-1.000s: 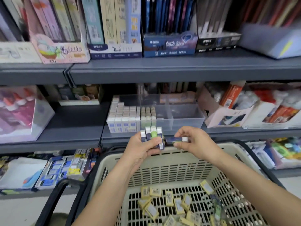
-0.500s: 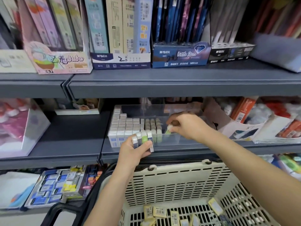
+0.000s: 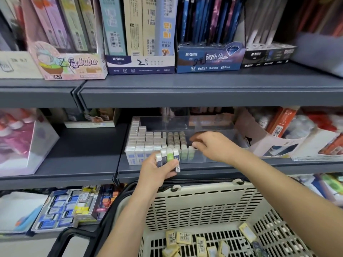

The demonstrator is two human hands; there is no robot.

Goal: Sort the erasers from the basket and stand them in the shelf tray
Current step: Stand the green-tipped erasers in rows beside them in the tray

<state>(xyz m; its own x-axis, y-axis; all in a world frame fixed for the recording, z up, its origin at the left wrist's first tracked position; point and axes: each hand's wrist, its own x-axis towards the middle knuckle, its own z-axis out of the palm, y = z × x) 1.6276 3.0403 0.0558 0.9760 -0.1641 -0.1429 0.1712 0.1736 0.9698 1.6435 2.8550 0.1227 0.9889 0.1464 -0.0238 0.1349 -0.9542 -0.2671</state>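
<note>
While the left hand grips a fan of four sleeved erasers (one green, the rest white and blue) just in front of the clear shelf tray, the right hand reaches over the tray's front wall. Its fingertips are at the end eraser of the standing rows; whether it pinches that one I cannot tell. Yellow barcoded erasers lie loose in the cream basket below. On the shelf above, an M&G box is handwritten "2 HB", and its blue neighbour reads "Little Stars 840X1".
</note>
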